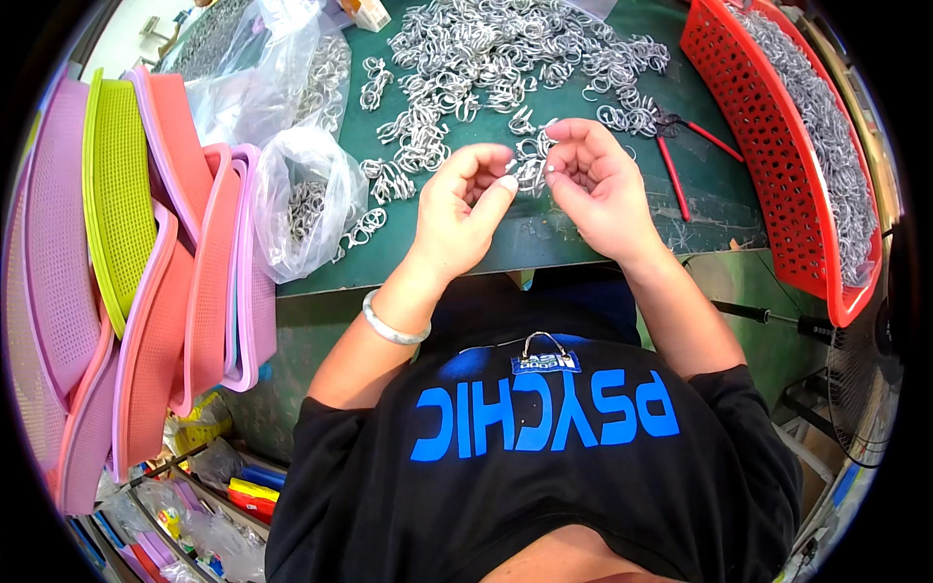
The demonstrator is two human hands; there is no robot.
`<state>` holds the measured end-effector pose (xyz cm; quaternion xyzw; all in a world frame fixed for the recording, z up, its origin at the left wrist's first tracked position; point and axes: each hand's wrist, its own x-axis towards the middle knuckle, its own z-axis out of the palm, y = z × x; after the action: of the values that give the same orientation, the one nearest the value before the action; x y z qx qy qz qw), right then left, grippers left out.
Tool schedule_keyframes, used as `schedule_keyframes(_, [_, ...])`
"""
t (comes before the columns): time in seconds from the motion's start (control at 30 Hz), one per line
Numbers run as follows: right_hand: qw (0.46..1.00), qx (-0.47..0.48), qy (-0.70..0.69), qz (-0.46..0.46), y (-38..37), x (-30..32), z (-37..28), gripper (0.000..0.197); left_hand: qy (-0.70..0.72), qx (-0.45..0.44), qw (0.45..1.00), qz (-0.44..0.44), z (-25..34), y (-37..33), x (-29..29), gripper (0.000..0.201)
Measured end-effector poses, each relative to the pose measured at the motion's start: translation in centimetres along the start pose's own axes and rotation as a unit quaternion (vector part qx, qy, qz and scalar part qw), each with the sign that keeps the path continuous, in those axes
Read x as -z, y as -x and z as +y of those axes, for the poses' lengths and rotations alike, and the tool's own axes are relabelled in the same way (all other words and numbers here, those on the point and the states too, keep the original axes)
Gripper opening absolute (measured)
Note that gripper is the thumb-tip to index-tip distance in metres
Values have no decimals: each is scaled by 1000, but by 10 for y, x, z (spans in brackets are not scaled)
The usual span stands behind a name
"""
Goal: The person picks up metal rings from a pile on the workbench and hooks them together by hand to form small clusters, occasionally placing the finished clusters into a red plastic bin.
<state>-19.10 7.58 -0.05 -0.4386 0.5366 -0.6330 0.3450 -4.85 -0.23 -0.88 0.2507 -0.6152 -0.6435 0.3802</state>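
My left hand (463,208) and my right hand (604,188) are raised over the near edge of the green table (544,239), a short gap between them. Thumb and fingers are drawn together on each; small pale bits show at the fingertips, too small to name. Just beyond and between the hands lie a few silvery metal rings (531,175). A large heap of such rings (486,49) spreads over the table farther back. Beside my right hand rest pliers with red handles (674,179). A pale bangle circles my left wrist.
On the right stands a red perforated basket (777,165) full of metal pieces. To the left, an open clear bag (313,255) holds more rings, with a larger plastic bag (258,85) behind it. Stacked pink, purple and green baskets (121,204) fill the far left.
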Motion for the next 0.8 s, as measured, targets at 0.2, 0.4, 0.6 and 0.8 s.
schedule_keyframes(0.2, [994,60,92,-21,-1,2,-2,34,-47,25,995,-87,1,-4,11,7])
schedule_keyframes(0.4, [993,59,102,-13,2,-2,-2,32,63,112,990,-65,0,-3,8,7])
schedule_keyframes(0.6, [961,162,222,-8,-1,1,-4,31,-160,-85,982,-55,2,-3,5,6])
schedule_keyframes(0.8, [974,150,167,-25,-2,3,-4,32,-48,-55,997,-30,-2,-3,1,7])
